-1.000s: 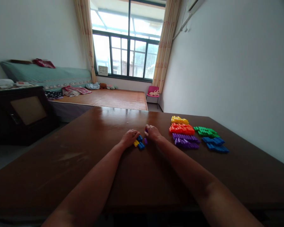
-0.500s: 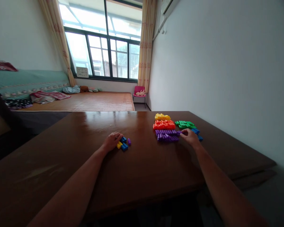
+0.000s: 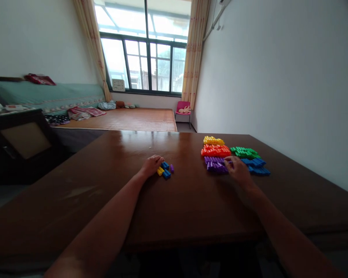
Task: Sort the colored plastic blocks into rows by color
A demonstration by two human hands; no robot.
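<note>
My left hand [image 3: 153, 165] rests on the table with its fingers loosely bent and apart, beside a small cluster of plastic pieces. In that cluster are a yellow piece [image 3: 160, 171], a blue piece [image 3: 166, 174] and another blue one touching my fingertips. A purple piece [image 3: 172, 168] lies just to their right. My right hand [image 3: 236, 169] is at the right end of the purple rows [image 3: 216, 166], thumb and forefinger pinched on a small purple piece that they mostly hide.
Behind the purple rows lie orange-red pieces [image 3: 216, 150] and yellow pieces [image 3: 214, 141]. Green pieces [image 3: 245, 152] and blue pieces [image 3: 256, 166] are grouped to the right. All lie on a brown table [image 3: 168, 208]. A bed [image 3: 139, 119] and a dark cabinet [image 3: 26, 143] stand beyond.
My right hand has moved left against the purple rows, bringing the purple piece up to them. The left hand stays by its cluster. The view has turned left, uncovering more of the blue group.
</note>
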